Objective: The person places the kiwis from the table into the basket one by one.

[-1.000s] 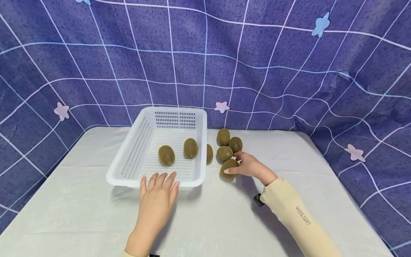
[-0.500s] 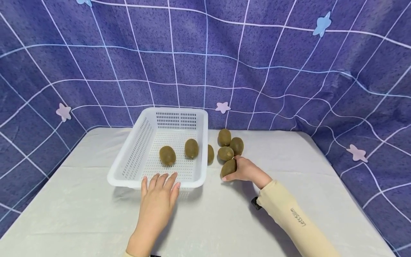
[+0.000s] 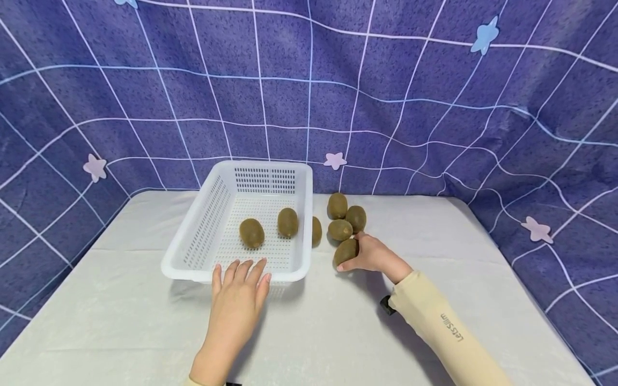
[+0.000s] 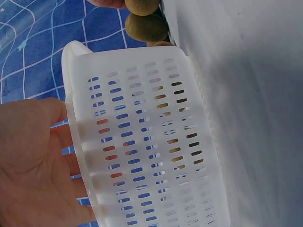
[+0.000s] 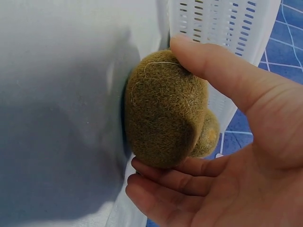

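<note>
Blue-violet cloth [image 3: 217, 99], printed with a wavy grid of pale lines and dotted with small stars [image 3: 335, 161], hangs behind a desk [image 3: 434, 236] covered in whitish fabric. On the near side of a loose group, to the right of the basket, is the held kiwi [image 3: 345, 254], with the right hand [image 3: 369, 254] gripping it: the thumb lies at one end and the fingers [image 5: 165, 182] bend in at the other, spread only as wide as the fruit. Whether it rests on the desk or is slightly raised, I cannot tell.

Just beyond it lies a kiwi with a pale end [image 3: 340, 230], then a darker kiwi [image 3: 356, 219] to its right and the farthest kiwi [image 3: 337, 206] behind, all close together. Another, the half-hidden kiwi [image 3: 316, 231], sits just beside the right wall of the white basket [image 3: 307, 214]. Inside, well apart from the walls on most sides, are a left kiwi [image 3: 252, 234] and a right kiwi [image 3: 287, 223], not touching each other.

At the basket's near rim, the left hand [image 3: 236, 305] has its fingers extended and slightly spread over the edge, holding nothing; contact with the rim is unclear. A cream sleeve [image 3: 439, 327] with lettering covers the right forearm.
</note>
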The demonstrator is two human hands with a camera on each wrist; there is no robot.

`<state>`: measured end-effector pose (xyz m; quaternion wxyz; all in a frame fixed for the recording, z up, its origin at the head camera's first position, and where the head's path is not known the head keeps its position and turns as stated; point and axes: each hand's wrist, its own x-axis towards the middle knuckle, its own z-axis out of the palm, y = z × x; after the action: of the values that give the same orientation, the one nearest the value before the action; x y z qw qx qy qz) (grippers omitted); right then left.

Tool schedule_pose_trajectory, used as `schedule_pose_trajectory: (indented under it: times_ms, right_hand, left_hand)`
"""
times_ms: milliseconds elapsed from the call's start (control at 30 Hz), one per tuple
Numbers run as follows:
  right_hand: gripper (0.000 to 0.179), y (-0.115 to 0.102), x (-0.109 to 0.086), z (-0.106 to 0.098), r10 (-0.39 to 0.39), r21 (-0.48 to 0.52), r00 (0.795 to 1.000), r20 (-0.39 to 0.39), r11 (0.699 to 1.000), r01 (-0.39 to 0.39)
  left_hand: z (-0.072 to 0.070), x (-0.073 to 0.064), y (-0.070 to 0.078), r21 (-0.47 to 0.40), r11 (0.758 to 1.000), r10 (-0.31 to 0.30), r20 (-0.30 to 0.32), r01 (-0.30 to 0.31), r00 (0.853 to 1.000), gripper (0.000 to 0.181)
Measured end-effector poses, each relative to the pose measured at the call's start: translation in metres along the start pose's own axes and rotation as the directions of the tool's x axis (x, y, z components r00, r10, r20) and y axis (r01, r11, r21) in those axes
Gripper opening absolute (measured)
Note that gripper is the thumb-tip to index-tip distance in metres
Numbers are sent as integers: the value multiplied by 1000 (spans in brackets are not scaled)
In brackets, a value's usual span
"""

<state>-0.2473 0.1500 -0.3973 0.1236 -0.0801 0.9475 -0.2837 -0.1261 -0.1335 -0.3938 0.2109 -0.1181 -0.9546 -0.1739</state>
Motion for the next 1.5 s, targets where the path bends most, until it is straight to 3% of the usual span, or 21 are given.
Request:
schedule_pose_trajectory:
  times_ms: [667, 933, 1167, 1500]
  right_hand:
    - [81, -18, -6, -26, -64, -41, 998, 14, 997, 65]
    - [83, -36, -5, -44, -107, -84, 994, 11, 991, 108]
    - [73, -53, -3, -66, -139, -111, 990, -20, 984, 136]
    - [79, -83, 2, -86, -175, -187, 983, -58, 969, 162]
  left_hand:
    - [2, 0, -2, 8, 1000, 15, -21, -14, 1000, 36]
    - [1, 0, -2, 5, 1000, 12, -20, -12, 1000, 36]
    - [-1, 0, -1, 1, 1000, 12, -14, -12, 1000, 36]
    - [-1, 0, 0, 5, 1000, 1, -5, -1, 1000, 36]
